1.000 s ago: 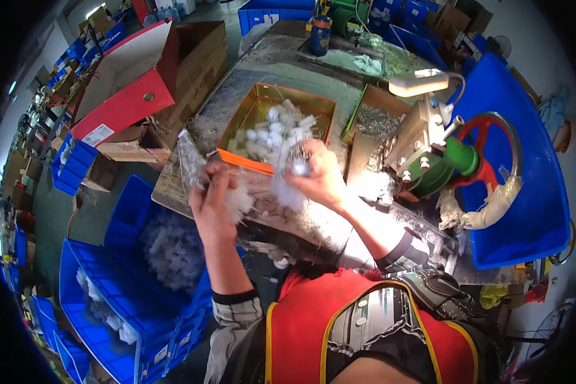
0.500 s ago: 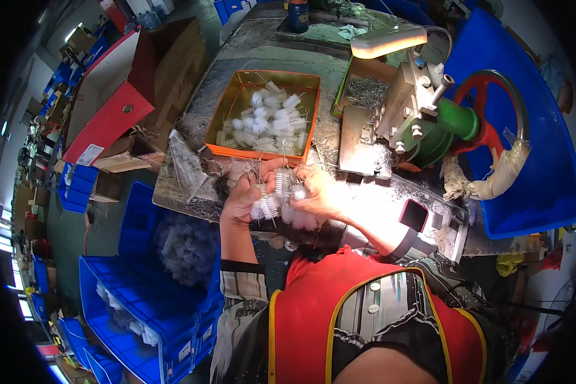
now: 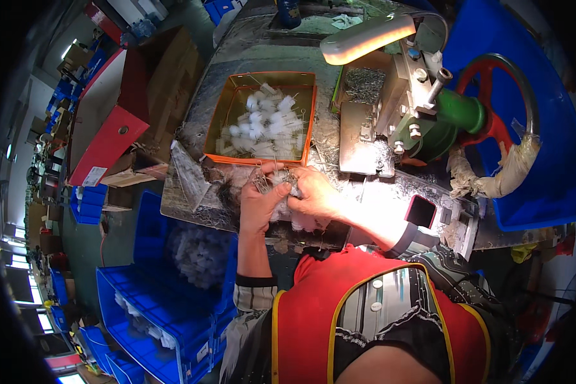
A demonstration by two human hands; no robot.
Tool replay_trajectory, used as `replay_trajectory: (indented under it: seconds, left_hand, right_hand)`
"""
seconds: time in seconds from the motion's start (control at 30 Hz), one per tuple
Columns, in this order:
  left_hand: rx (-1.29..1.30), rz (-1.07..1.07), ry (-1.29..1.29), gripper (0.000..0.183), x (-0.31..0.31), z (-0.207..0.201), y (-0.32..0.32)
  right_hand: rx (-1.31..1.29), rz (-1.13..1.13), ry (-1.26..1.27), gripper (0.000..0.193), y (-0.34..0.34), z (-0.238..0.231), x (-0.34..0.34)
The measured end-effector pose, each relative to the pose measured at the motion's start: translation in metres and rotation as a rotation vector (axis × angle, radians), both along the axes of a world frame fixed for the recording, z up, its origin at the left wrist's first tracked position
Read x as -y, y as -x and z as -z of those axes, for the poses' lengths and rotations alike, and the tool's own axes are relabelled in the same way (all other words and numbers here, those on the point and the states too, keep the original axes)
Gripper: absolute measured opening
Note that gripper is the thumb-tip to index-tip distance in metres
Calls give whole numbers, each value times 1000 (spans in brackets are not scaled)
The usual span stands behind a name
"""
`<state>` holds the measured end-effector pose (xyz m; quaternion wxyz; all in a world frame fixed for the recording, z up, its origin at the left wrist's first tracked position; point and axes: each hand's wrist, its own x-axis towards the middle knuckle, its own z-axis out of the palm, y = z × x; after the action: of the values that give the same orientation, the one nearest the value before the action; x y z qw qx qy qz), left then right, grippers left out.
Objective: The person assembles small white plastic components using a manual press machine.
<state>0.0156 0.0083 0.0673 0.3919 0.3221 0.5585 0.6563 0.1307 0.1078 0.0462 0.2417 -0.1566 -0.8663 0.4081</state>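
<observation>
My left hand (image 3: 258, 206) and my right hand (image 3: 318, 196) meet at the table's front edge. Both are closed around a bunch of small white bristle brushes (image 3: 299, 221) with thin wire stems. Wire ends poke up between my fingers; the fingers hide most of the bunch, so I cannot count it. Just beyond my hands stands an orange tray (image 3: 233, 159), its floor heaped with loose white brushes (image 3: 262, 125) of the same kind.
On the right stands a green hand-wheel machine (image 3: 461, 114) beneath a lit lamp (image 3: 368, 40). A box of metal wire pieces (image 3: 363, 85) sits behind its plate. A phone (image 3: 421, 211) lies near my right forearm. Blue bins (image 3: 153, 320) with white brushes stand lower left.
My left hand has turned, its thumb now lying across the bunch toward my right hand. The fingers of both hands have drawn closer, covering more of the brushes. The whole view has shifted slightly.
</observation>
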Motion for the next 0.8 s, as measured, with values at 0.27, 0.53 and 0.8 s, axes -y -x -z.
replay_trajectory:
  seconds: [0.27,0.53,0.8]
  left_hand:
    - [174,-34,-263,14,-3,24,-10]
    - [265,-279,-359,11,3,22,-15]
    - [-194,-295,-101,9,29,-11,16]
  right_hand:
    - [-17,-22,-131,35,-2,-6,-6]
    - [58,30,156,31,-3,-1,-17]
    - [-11,176,493,23,-17,-7,-23]
